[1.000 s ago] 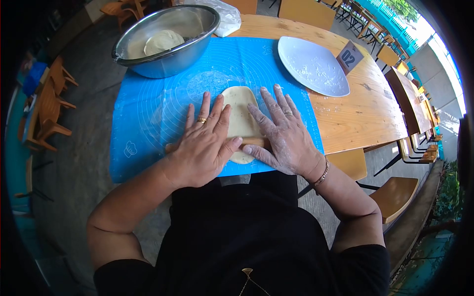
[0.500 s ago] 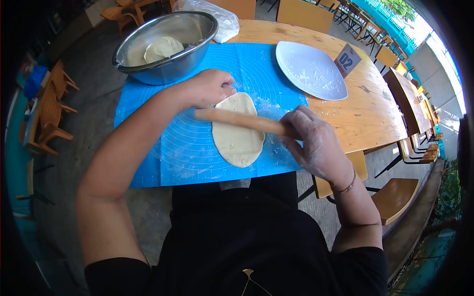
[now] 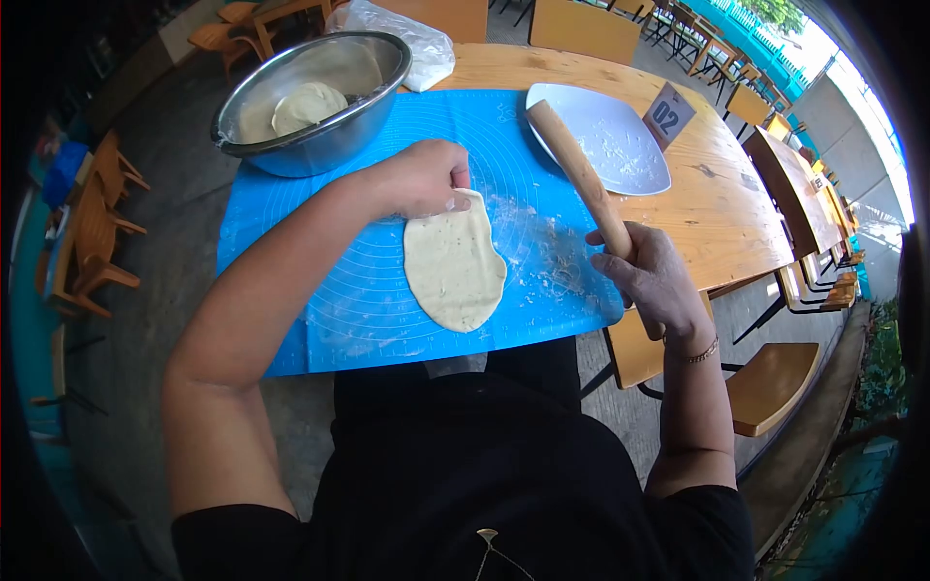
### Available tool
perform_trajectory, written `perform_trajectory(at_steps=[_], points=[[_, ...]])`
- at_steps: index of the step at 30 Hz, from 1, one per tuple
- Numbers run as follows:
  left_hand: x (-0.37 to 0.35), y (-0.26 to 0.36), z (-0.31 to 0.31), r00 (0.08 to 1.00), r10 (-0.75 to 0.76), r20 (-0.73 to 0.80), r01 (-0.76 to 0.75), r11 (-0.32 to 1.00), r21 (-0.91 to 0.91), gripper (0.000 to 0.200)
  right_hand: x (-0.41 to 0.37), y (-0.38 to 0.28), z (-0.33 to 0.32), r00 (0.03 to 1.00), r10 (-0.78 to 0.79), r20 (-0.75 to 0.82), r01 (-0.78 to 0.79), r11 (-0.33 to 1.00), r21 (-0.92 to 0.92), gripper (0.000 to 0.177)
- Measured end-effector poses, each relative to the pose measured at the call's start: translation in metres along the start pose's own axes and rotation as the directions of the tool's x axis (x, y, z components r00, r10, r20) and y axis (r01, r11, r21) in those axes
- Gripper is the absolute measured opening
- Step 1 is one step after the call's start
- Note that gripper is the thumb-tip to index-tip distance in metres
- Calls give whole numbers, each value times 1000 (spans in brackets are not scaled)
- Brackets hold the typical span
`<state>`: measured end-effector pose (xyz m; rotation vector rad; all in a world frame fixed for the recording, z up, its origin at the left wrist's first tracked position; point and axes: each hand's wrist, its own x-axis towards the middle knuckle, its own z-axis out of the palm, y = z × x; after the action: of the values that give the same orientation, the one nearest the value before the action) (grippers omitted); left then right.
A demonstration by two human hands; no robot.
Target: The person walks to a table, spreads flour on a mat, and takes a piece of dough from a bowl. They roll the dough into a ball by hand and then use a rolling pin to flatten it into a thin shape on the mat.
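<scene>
A flat oval of pale dough [image 3: 453,266] lies on the blue mat [image 3: 354,290], which is dusted with flour. My left hand [image 3: 428,180] pinches the dough's far edge between thumb and fingers. To the right of the dough, my right hand [image 3: 651,276] is wrapped round the lower part of a wooden rolling pin [image 3: 579,169]. The pin is tilted, its far end over the near left edge of the white plate [image 3: 620,145], and it is apart from the dough.
A metal bowl [image 3: 329,131] holding a dough ball [image 3: 308,107] stands at the mat's far left corner. Behind it is a clear plastic bag [image 3: 412,48]. A number card [image 3: 668,114] stands beside the floured plate on the wooden table [image 3: 722,213]. Chairs surround the table.
The rolling pin has come off the dough and swung to the right, from lying across it to pointing away from me. My left hand has closed on the dough's far edge.
</scene>
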<state>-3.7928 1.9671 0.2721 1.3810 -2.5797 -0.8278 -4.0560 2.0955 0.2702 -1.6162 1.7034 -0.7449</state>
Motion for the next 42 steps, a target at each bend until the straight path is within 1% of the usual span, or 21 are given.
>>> perform_trajectory(at_steps=[5, 8, 14, 18, 20, 23, 24, 26, 28, 29, 31, 32, 33, 34, 35, 36, 37, 38, 40, 41, 42], points=[[-31, 31, -17, 991, 123, -47, -127, 985, -120, 20, 9, -12, 18, 980, -22, 197, -57, 922, 384, 40], [-50, 55, -23, 987, 142, -69, -151, 978, -144, 19, 7, -18, 33, 953, -46, 300, -97, 890, 445, 47], [-68, 70, -32, 974, 207, -98, -227, 921, -318, 16, 0, -15, 48, 955, -61, 290, -97, 861, 499, 51], [-80, 80, -44, 965, 222, -142, -263, 829, -493, 16, -1, -12, 54, 912, -76, 402, -211, 755, 621, 39], [-84, 78, -46, 960, 214, -180, -279, 773, -570, 17, 2, -8, 56, 883, -98, 459, -307, 620, 722, 29], [-88, 64, -46, 936, 216, -276, -345, 710, -614, 20, 5, -19, 50, 916, -98, 389, -268, 572, 775, 23], [-89, 57, -42, 940, 126, -316, -311, 695, -648, 20, 9, -21, 46, 916, -99, 388, -267, 572, 776, 23], [-94, 39, -33, 937, 32, -347, -276, 675, -684, 20, 23, -25, 39, 945, -127, 300, -136, 683, 717, 23], [-99, 21, -24, 918, -164, -361, -207, 577, -790, 24, 41, -32, 34, 954, -141, 265, -47, 802, 595, 27], [-101, 13, -17, 919, -165, -358, -204, 578, -790, 24, 53, -36, 33, 949, -151, 278, -24, 841, 540, 29], [-105, 0, -2, 895, -328, -303, -95, 523, -847, 25, 76, -41, 36, 941, -165, 295, 2, 875, 483, 32], [-105, -6, 6, 892, -333, -306, -95, 524, -846, 25, 87, -42, 42, 949, -136, 284, 30, 936, 350, 31], [-106, -11, 14, 858, -426, -287, 93, 679, -728, 26, 93, -43, 47, 956, -112, 270, 56, 977, 207, 31], [-106, -17, 21, 807, -515, -288, 290, 771, -567, 27, 94, -45, 50, 954, -119, 276, 62, 976, 207, 31], [-108, -26, 28, 802, -520, -292, 291, 769, -569, 27, 94, -46, 54, 965, -111, 236, 88, 991, 104, 31], [-111, -34, 33, 816, -404, -412, 290, 905, -312, 29, 94, -46, 57, 975, -107, 193, 110, 994, -3, 32], [-113, -42, 36, 832, -261, -489, 284, 958, -29, 31, 97, -39, 58, 974, -168, 150, 187, 975, -120, 32], [-114, -39, 33, 831, -270, -487, 290, 956, -36, 31, 95, -36, 54, 973, -166, 159, 187, 975, -122, 32], [-116, -24, 19, 756, -253, -603, 223, 967, -126, 26, 84, -36, 39, 919, -369, 140, 391, 900, -194, 31], [-116, -21, 13, 757, -256, -601, 223, 966, -131, 26, 79, -37, 31, 919, -369, 141, 389, 907, -160, 32], [-115, -18, 9, 717, -90, -691, 68, 996, -59, 21, 80, -35, 28, 920, -365, 143, 386, 908, -165, 32]])
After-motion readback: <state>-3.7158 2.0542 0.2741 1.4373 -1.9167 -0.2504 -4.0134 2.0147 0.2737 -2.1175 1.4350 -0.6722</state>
